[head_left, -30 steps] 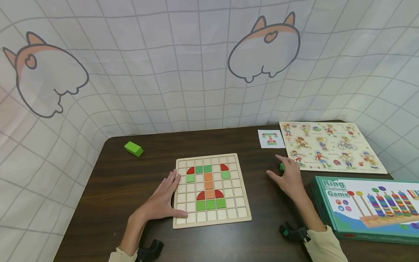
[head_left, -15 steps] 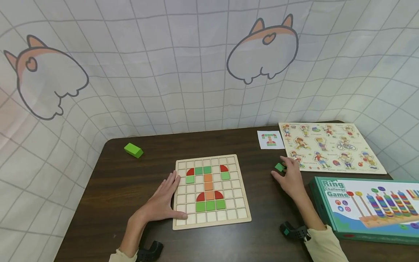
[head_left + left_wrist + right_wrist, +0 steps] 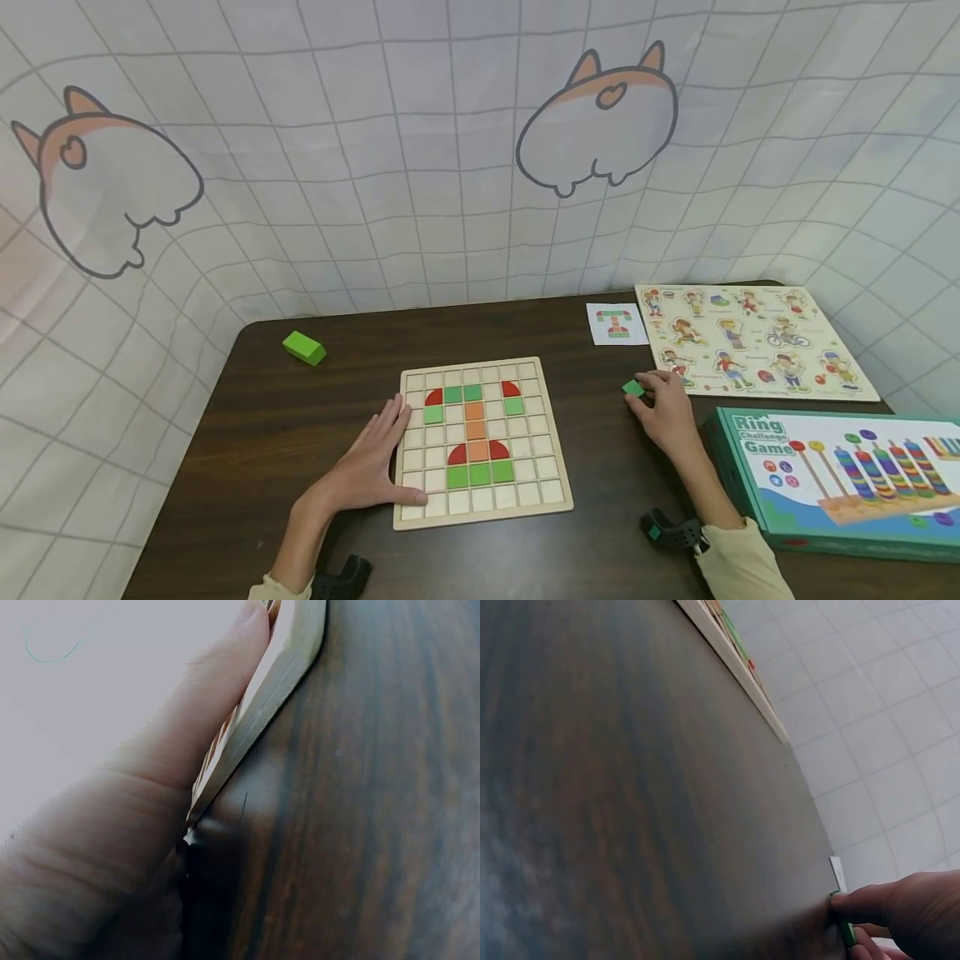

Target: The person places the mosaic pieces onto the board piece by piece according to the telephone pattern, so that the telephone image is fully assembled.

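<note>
A wooden grid board (image 3: pixel 483 522) lies on the dark table, bearing green and orange square tiles and red quarter-round tiles in several cells. Along its left side rests my left hand (image 3: pixel 360 475), fingers extended against the edge and thumb over the lower left corner. The left wrist view shows that thumb (image 3: pixel 187 727) lying on the board's edge (image 3: pixel 251 735). To the right of the board, my right hand (image 3: pixel 669 421) pinches a green square tile (image 3: pixel 633 388) between thumb and fingers. In the right wrist view the tile (image 3: pixel 847 934) is partly hidden by the fingers.
A small pattern card (image 3: pixel 617 325) lies beyond the right hand, beside a wooden picture puzzle (image 3: pixel 757 337). The Ring Challenge Game box (image 3: pixel 847 483) sits at the right. A lime-green block (image 3: pixel 304 348) lies at the back left. A white gridded curtain (image 3: pixel 420 208) encloses the table.
The right hand's fingers have closed on the green tile, which was on the table beside them, and the tile has shifted slightly left. My left hand has stayed on the board.
</note>
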{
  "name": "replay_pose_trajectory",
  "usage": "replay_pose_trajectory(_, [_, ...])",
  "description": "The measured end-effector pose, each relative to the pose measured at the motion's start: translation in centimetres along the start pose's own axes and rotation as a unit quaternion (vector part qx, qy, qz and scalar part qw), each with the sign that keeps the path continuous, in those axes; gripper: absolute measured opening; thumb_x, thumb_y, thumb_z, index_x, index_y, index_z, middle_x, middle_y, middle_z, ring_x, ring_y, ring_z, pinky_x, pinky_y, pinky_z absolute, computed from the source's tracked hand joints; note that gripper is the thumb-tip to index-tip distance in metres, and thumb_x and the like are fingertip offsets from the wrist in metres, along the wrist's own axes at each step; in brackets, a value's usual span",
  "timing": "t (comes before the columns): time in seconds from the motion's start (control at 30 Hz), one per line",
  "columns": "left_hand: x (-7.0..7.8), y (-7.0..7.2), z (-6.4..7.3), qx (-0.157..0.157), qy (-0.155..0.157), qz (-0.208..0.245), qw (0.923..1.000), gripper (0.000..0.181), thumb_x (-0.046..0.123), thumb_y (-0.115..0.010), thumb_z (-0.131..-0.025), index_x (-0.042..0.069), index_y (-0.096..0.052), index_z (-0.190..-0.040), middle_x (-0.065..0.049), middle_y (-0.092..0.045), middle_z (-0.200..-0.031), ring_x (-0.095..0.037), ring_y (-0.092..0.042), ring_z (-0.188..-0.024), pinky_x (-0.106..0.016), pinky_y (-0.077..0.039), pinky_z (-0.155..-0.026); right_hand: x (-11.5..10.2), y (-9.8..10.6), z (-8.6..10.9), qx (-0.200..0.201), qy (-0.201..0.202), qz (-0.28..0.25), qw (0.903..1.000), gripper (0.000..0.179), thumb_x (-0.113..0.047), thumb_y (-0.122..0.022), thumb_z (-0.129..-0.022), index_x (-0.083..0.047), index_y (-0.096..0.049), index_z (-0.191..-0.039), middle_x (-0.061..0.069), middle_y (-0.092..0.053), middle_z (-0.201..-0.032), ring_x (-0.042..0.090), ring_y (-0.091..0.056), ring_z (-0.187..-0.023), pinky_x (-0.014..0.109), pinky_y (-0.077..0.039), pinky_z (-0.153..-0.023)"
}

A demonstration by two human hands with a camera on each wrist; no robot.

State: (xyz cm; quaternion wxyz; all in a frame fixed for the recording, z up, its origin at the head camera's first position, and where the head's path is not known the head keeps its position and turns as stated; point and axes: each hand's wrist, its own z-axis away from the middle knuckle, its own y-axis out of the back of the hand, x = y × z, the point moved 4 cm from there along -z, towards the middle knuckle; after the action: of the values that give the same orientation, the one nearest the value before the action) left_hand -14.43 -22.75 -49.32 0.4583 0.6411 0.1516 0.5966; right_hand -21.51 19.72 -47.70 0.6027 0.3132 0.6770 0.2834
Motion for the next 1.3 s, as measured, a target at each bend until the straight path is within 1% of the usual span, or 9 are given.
replay_pose_trajectory(0.17, [-0.1, 0.2, 0.3, 0.003, 0.003, 0.006, 1.0000, 0.126, 0.058, -0.080, -0.068, 0.006, -0.006, -0.157, -0.014, 0.005, -0.165, -0.036, 0.001, -0.152, -0.060, -0.007, -0.119, -0.5, -0.4, 0.0, 0.012, 0.027, 0.031, 0.9991, 0.035, -0.008, -0.063, -0.092, 0.012, -0.060, -0.120, 0.035, -0.046, -0.125, 0.050, -0.046, -0.115, 0.060, -0.041, -0.094])
replay_pose_trajectory(0.4, [0.0, 0.3, 0.2, -0.001, -0.005, 0.007, 1.0000, 0.126, 0.057, -0.079, -0.069, 0.006, -0.004, -0.157, -0.013, 0.006, -0.165, -0.035, 0.003, -0.152, -0.060, -0.007, -0.119, -0.9, -0.2, 0.2, 0.010, 0.020, 0.065, 0.9976, 0.034, -0.009, -0.063, -0.093, 0.007, -0.061, -0.122, 0.032, -0.053, -0.113, 0.046, -0.049, -0.108, 0.058, -0.041, -0.088])
replay_pose_trajectory(0.57, [0.1, 0.5, 0.3, 0.001, -0.001, 0.009, 1.0000, 0.127, 0.057, -0.080, -0.068, 0.005, -0.005, -0.156, -0.014, 0.005, -0.165, -0.036, 0.002, -0.152, -0.060, -0.007, -0.119, -1.0, -0.4, -0.2, 0.008, 0.033, 0.054, 0.9980, 0.034, -0.010, -0.062, -0.094, 0.006, -0.061, -0.123, 0.031, -0.056, -0.112, 0.044, -0.051, -0.107, 0.057, -0.043, -0.089])
replay_pose_trajectory(0.7, [0.1, 0.6, 0.3, 0.000, 0.000, 0.005, 1.0000, 0.126, 0.057, -0.080, -0.069, 0.005, -0.005, -0.157, -0.014, 0.005, -0.165, -0.036, 0.002, -0.152, -0.060, -0.007, -0.119, -1.8, -1.1, -0.7, 0.037, 0.091, 0.007, 0.9952, 0.031, -0.008, -0.065, -0.092, 0.006, -0.064, -0.119, 0.027, -0.061, -0.109, 0.041, -0.055, -0.103, 0.055, -0.044, -0.088])
replay_pose_trajectory(0.87, [0.2, 0.5, 0.2, 0.002, -0.003, 0.003, 1.0000, 0.126, 0.057, -0.079, -0.069, 0.006, -0.005, -0.157, -0.014, 0.006, -0.165, -0.035, 0.003, -0.152, -0.060, -0.007, -0.119, -5.1, -2.7, -1.3, 0.055, 0.194, -0.042, 0.9786, 0.025, -0.008, -0.072, -0.086, 0.001, -0.069, -0.109, 0.018, -0.066, -0.103, 0.032, -0.059, -0.092, 0.044, -0.049, -0.078])
replay_pose_trajectory(0.97, [0.1, 0.4, 0.2, -0.001, -0.001, 0.003, 1.0000, 0.126, 0.058, -0.079, -0.069, 0.006, -0.005, -0.157, -0.013, 0.006, -0.165, -0.035, 0.003, -0.153, -0.059, -0.007, -0.119, -7.6, -4.4, -1.7, 0.028, 0.230, -0.068, 0.9703, 0.021, -0.009, -0.073, -0.085, -0.003, -0.071, -0.105, 0.014, -0.066, -0.104, 0.022, -0.055, -0.082, 0.032, -0.047, -0.068])
replay_pose_trajectory(1.03, [0.1, 0.4, 0.2, -0.001, 0.001, 0.004, 1.0000, 0.126, 0.058, -0.079, -0.069, 0.007, -0.004, -0.157, -0.012, 0.006, -0.165, -0.034, 0.003, -0.153, -0.059, -0.007, -0.119, -9.3, -5.7, -1.8, 0.004, 0.250, -0.074, 0.9655, 0.020, -0.010, -0.072, -0.086, -0.005, -0.071, -0.105, 0.013, -0.066, -0.106, 0.020, -0.053, -0.082, 0.030, -0.045, -0.067])
replay_pose_trajectory(1.17, [0.1, 0.3, 0.1, -0.002, -0.002, 0.003, 1.0000, 0.126, 0.059, -0.079, -0.069, 0.008, -0.005, -0.157, -0.011, 0.006, -0.165, -0.034, 0.003, -0.153, -0.059, -0.007, -0.119, -12.4, -7.8, -2.0, -0.045, 0.287, -0.053, 0.9553, 0.022, -0.011, -0.070, -0.087, -0.004, -0.071, -0.108, 0.014, -0.066, -0.111, 0.025, -0.057, -0.094, 0.039, -0.051, -0.078])
replay_pose_trajectory(1.3, [0.1, 0.2, 0.1, -0.005, -0.001, 0.003, 1.0000, 0.126, 0.060, -0.079, -0.069, 0.009, -0.004, -0.157, -0.010, 0.007, -0.165, -0.031, 0.004, -0.153, -0.057, -0.006, -0.120, -14.2, -9.3, -1.9, -0.089, 0.316, -0.009, 0.9446, 0.019, -0.010, -0.069, -0.089, -0.003, -0.071, -0.106, 0.013, -0.066, -0.109, 0.030, -0.059, -0.104, 0.045, -0.051, -0.090])
